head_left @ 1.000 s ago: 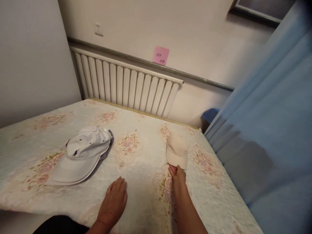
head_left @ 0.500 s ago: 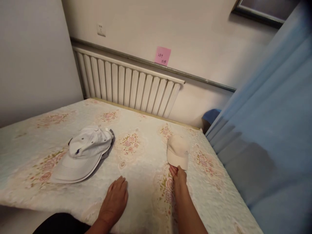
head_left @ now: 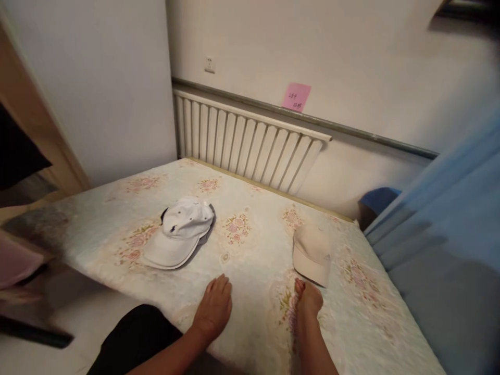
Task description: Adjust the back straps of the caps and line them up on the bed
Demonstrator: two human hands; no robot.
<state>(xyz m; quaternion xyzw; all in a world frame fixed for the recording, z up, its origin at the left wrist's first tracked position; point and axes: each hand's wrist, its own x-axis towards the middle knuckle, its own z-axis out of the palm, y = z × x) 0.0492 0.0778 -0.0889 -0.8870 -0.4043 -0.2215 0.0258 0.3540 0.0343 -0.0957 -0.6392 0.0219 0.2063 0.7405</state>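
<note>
My left hand (head_left: 216, 307) lies palm down on the flowered bedspread (head_left: 258, 265), fingers stretched out, holding nothing. Just in front of the beige cap (head_left: 311, 255), my right hand (head_left: 310, 298) has its fingers curled in by the brim's front edge. The brim does not appear to be between them. That cap sits upright with its brim toward me and a small mark on its front. To the left is a white cap (head_left: 177, 232) with a dark logo, its brim pointing toward the near left; a grey edge shows beneath its back.
A white radiator (head_left: 250, 140) and the wall with a pink note (head_left: 296, 97) stand behind the bed. A blue curtain (head_left: 445, 250) hangs along the right side. At the far left, part of another person (head_left: 19, 260) shows beside the bed.
My view has swung left, bringing the person at the left edge into sight. My right hand has come off the beige cap's brim and its fingers have curled. My left hand still rests on the bedspread.
</note>
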